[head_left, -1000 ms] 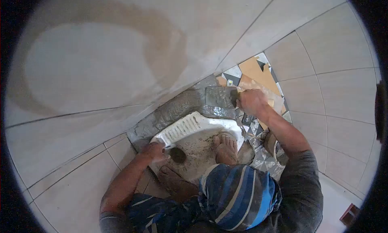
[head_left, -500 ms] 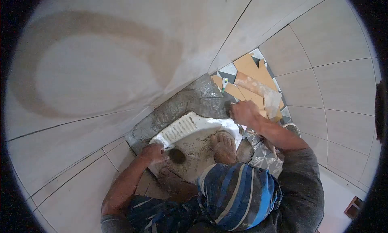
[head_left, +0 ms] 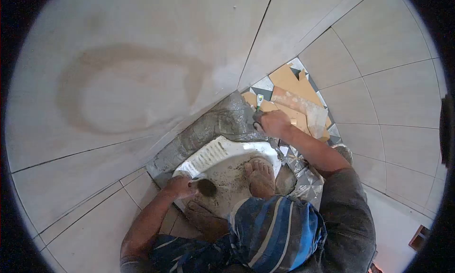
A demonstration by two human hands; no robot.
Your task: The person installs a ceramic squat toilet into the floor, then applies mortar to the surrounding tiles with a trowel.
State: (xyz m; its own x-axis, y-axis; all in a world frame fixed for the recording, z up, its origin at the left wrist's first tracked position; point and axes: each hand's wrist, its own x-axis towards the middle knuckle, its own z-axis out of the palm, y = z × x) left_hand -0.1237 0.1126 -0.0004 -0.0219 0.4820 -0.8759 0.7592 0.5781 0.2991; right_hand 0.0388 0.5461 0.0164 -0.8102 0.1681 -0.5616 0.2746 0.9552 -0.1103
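Observation:
A white squat toilet pan (head_left: 201,165) is set in the floor, its bowl dirty with grit and its dark drain hole (head_left: 206,188) near my left hand. My left hand (head_left: 179,187) is curled over the pan's left rim. Wet grey mortar (head_left: 208,124) forms a band between the pan and the wall. At the right end of this band, my right hand (head_left: 274,124) is closed round a small dark tool (head_left: 258,124), apparently a trowel, mostly hidden by the fingers. My bare feet (head_left: 260,178) are on the pan.
Cardboard pieces (head_left: 294,95) cover patterned floor tiles in the far corner, with a small white-and-green tube (head_left: 259,100) on them. Large pale wall tiles (head_left: 156,17) rise close on the left and right. A round grey lump (head_left: 286,180) lies beside the pan.
My right hand has moved a little up and left along the mortar with the tool. My left hand stays at the pan's rim. The view has shifted slightly.

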